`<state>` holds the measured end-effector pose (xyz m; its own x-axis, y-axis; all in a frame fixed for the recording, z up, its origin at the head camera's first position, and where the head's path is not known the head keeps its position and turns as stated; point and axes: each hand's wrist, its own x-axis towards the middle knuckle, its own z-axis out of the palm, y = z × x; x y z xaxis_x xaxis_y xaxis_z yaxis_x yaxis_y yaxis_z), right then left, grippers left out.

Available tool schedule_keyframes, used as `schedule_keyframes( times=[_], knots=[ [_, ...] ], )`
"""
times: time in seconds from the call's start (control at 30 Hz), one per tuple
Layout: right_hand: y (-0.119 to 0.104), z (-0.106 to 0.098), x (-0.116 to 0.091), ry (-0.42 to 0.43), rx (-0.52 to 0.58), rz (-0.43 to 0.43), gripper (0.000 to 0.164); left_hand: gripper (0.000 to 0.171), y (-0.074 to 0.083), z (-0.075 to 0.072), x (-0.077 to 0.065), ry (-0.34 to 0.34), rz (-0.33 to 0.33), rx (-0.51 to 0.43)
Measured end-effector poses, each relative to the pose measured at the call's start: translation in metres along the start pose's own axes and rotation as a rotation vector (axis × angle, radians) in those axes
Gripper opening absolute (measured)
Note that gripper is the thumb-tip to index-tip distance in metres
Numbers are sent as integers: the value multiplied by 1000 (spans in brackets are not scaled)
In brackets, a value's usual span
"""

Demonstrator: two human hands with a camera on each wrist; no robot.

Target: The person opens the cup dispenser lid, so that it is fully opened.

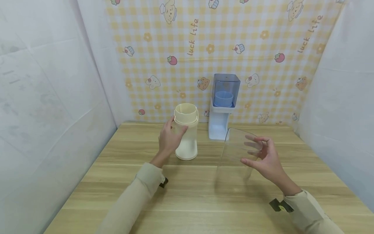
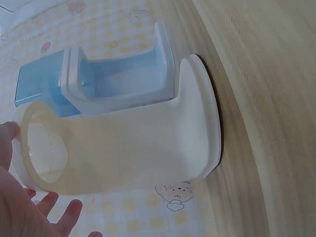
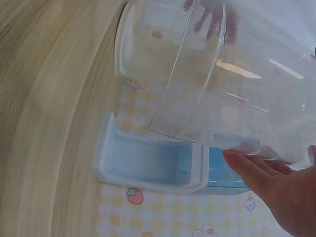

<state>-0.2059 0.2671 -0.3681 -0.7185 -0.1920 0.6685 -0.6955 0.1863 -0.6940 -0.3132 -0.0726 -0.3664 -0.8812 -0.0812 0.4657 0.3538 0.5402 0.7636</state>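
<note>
Just left of centre, your left hand (image 1: 170, 139) is wrapped around the cream plastic waisted stand (image 1: 187, 144), upright on the pale wooden table (image 1: 181, 198). Its round top's uncovered; can't see what's inside. Right of centre, the blue-and-white plastic dispenser (image 1: 218, 125) looks fully assembled, blue cup (image 1: 223, 99) inside. Lower right, the tilted clear plastic cover (image 1: 233, 157), seemingly empty, is gripped by your right hand (image 1: 269, 159). Halfway there, I'd guess: cover's not on yet.
</note>
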Motion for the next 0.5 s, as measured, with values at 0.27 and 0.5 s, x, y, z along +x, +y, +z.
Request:
schedule_keyframes(
  times=[0.27,0.5],
  knots=[
    [1,0,0,0,-2,14,78,79,-4,5,16,9,-6,42],
    [1,1,0,0,-7,28,79,78,-6,7,28,-2,-27,41]
  ],
)
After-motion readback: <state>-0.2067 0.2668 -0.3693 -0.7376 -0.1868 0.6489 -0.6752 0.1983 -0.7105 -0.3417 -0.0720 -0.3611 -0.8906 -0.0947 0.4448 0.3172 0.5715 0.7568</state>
